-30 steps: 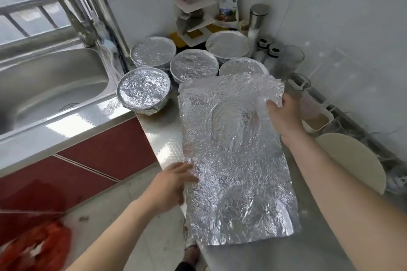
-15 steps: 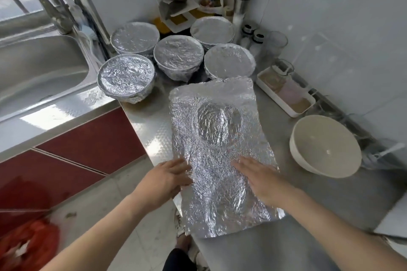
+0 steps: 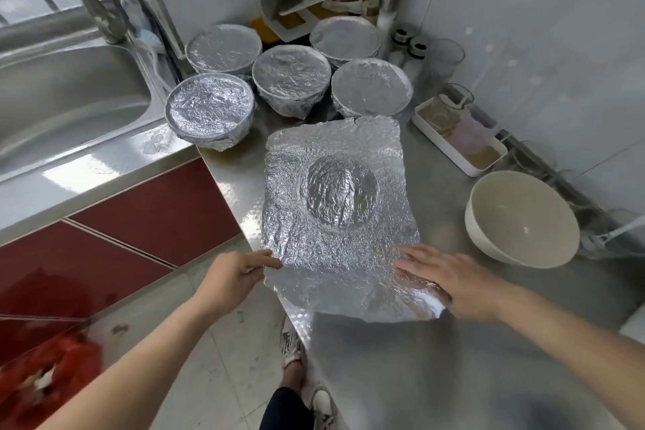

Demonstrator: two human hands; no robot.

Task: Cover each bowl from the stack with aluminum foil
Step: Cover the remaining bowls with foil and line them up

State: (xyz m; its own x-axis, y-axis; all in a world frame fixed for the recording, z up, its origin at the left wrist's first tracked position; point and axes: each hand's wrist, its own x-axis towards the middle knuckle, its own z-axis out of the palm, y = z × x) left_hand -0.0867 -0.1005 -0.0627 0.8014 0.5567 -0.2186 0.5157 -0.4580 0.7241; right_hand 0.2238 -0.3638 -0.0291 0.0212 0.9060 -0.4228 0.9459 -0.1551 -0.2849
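One steel counter takes up most of my view. The foil sheet lies flat on it, crinkled, with a round dent in its middle. Right of the sheet and apart from it, I see an uncovered white bowl standing upright. Beyond the sheet's far edge stand five foil-covered bowls, the nearest almost touching it. On the sheet's near right corner the right hand lies flat, fingers straight and slightly spread. At its near left edge the left hand pinches the foil between thumb and fingers.
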